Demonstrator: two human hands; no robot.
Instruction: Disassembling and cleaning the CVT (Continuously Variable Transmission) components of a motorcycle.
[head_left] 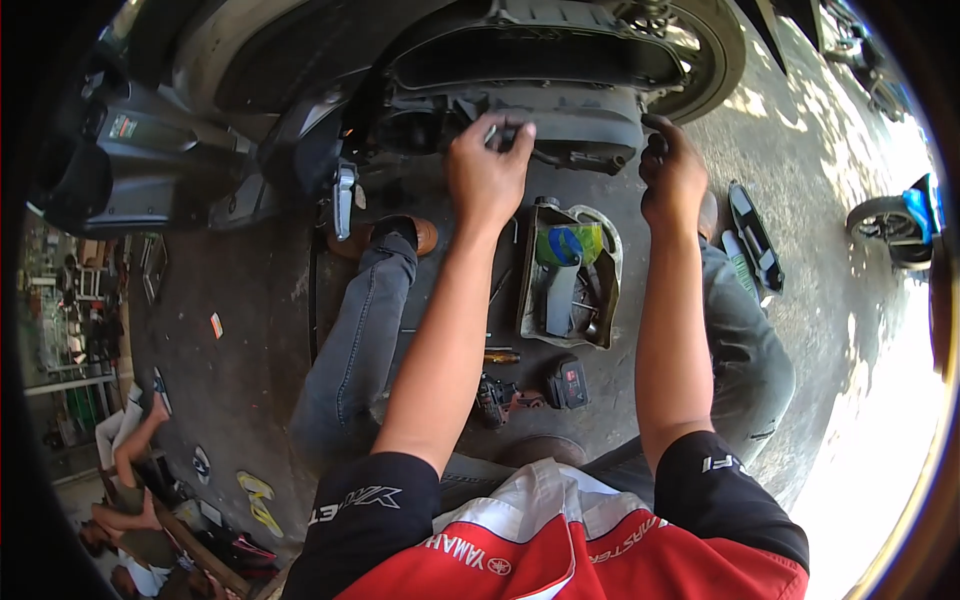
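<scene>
2 hands [488, 168] [676, 175] near a dark scooter casing [590, 125], cut-open canister [612, 285] between the legs [360, 325]

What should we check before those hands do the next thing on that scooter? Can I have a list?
1. Left hand holding something firmly: cannot tell; its fingers curl, but what is between them is unclear.
2. Right hand near the grey casing: ok, by its right end.
3. Cut-open jug keeping metal pieces together: ok, they lie inside.
4. Cordless drill out of the hands: ok, on the floor.
5. Scooter propped steady: cannot tell.
</scene>
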